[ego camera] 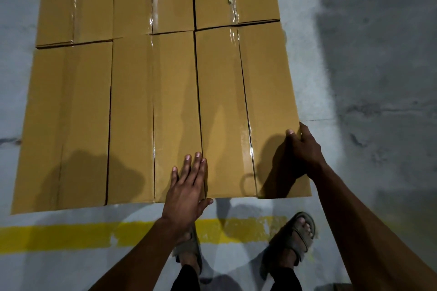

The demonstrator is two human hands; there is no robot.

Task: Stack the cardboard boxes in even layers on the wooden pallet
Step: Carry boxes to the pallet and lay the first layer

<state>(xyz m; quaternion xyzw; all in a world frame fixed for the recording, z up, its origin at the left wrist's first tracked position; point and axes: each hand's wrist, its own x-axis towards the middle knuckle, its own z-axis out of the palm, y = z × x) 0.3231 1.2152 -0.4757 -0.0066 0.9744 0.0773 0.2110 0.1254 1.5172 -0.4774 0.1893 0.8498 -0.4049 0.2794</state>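
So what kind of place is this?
Probably a warehouse or loading area. There's a bare concrete floor, a yellow painted line on it, and rows of taped cardboard boxes packed side by side.

Grey concrete floor [378, 78] with a yellow painted line [71, 236]; carries close-packed cardboard boxes [153, 101] and two sandalled feet [295, 238].

Both hands [186, 186] on near-right box [250, 113]

Boxes [151, 92] lie side by side in rows.
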